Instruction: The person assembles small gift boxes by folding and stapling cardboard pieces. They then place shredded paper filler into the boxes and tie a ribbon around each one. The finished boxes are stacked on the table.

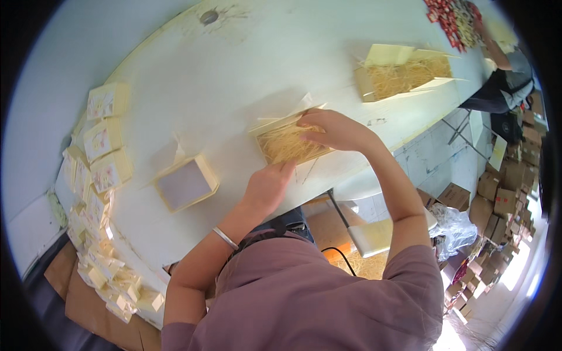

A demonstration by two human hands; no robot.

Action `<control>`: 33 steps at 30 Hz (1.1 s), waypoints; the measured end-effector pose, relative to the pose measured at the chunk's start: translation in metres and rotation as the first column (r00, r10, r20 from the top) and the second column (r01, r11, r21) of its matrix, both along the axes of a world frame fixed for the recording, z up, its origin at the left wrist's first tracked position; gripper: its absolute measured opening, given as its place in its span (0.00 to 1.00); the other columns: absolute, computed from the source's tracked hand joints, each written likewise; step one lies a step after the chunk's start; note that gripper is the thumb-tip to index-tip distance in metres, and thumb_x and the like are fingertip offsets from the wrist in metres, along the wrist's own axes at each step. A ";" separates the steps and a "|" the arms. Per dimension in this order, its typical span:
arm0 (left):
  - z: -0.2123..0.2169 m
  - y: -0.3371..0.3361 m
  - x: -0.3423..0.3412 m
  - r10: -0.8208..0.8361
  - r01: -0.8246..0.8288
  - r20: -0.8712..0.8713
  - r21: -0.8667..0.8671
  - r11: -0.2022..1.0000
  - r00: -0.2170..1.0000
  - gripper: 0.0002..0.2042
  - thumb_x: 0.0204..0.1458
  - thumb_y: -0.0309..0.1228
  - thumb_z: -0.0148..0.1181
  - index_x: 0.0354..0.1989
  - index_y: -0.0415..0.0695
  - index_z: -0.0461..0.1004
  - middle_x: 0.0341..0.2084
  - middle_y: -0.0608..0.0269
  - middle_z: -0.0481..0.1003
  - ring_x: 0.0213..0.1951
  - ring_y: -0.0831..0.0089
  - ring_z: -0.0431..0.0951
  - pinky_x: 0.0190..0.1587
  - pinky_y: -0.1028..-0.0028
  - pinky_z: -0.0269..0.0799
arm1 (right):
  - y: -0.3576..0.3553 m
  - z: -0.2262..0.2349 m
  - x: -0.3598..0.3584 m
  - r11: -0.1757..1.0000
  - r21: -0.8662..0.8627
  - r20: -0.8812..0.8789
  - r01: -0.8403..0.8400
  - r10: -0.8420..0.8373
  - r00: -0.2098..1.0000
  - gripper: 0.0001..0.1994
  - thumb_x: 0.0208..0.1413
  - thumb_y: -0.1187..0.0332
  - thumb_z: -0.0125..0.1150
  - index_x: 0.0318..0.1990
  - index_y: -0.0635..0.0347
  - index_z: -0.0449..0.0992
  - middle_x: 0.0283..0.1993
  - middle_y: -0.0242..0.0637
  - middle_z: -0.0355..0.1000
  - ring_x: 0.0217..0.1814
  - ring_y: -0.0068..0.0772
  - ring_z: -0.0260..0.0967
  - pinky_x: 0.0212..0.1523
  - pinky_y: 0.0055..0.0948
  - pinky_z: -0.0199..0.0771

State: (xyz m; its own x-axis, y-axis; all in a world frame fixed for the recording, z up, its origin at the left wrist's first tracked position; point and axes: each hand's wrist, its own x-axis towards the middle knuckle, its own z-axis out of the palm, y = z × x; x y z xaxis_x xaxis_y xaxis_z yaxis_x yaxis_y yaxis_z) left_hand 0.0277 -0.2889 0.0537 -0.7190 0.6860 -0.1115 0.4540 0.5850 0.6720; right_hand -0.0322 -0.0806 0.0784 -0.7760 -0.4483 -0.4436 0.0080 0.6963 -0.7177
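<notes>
A small cream box (325, 153) stands on the table in front of me, filled with pale straw-like shredded filler (284, 144). My right hand (338, 130) reaches over its right end, with thumb and fingers bent into the filler. Against the near wall rests my left hand (268, 190), its fingertips closed on the edge; part of the grip is hidden. To the left is another cream box (215, 174) with a grey-lilac inside and a pale ribbon or tab at its far side.
A larger cream carton (364, 85) of the same filler stands at the far right. Several cream boxes (105, 140) line the left edge of the white table (234, 76). Another person's arm (496, 54) reaches toward red items at the far right. Cardboard boxes (506, 199) are stacked on the right.
</notes>
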 end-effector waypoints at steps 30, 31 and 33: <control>0.000 -0.232 0.062 0.226 -0.261 -0.220 -0.146 0.954 0.949 0.08 0.48 0.27 0.45 0.33 0.45 0.72 0.25 0.54 0.72 0.28 0.56 0.73 0.30 0.62 0.66 | 0.051 -0.019 0.287 0.319 0.125 -0.889 0.939 -0.385 0.249 0.26 0.46 0.73 0.55 0.55 0.55 0.60 0.54 0.48 0.58 0.54 0.50 0.57 0.53 0.39 0.59; -0.007 -0.224 0.065 0.183 -0.223 -0.223 -0.171 0.960 0.958 0.09 0.49 0.27 0.46 0.36 0.45 0.71 0.26 0.54 0.73 0.28 0.55 0.73 0.30 0.62 0.66 | 0.044 -0.024 0.329 0.227 0.073 -0.904 0.971 -0.397 0.161 0.25 0.46 0.73 0.55 0.55 0.56 0.61 0.54 0.48 0.59 0.54 0.50 0.57 0.53 0.39 0.60; -0.009 -0.202 0.069 0.126 -0.172 -0.197 -0.237 0.956 0.972 0.10 0.50 0.27 0.46 0.40 0.45 0.69 0.28 0.53 0.73 0.30 0.55 0.73 0.31 0.61 0.67 | 0.027 -0.035 0.416 -0.006 0.039 -0.893 0.999 -0.449 0.032 0.25 0.46 0.70 0.56 0.55 0.55 0.60 0.55 0.49 0.58 0.56 0.50 0.56 0.53 0.39 0.60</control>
State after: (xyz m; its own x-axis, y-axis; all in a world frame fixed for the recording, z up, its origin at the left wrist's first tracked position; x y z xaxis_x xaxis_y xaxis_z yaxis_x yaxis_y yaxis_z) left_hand 0.0968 -0.4906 0.0450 -0.8349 0.5356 -0.1266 0.4471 0.7943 0.4114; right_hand 0.3839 -0.0537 0.0430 -0.4631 0.7475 0.4762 0.7123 0.6336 -0.3020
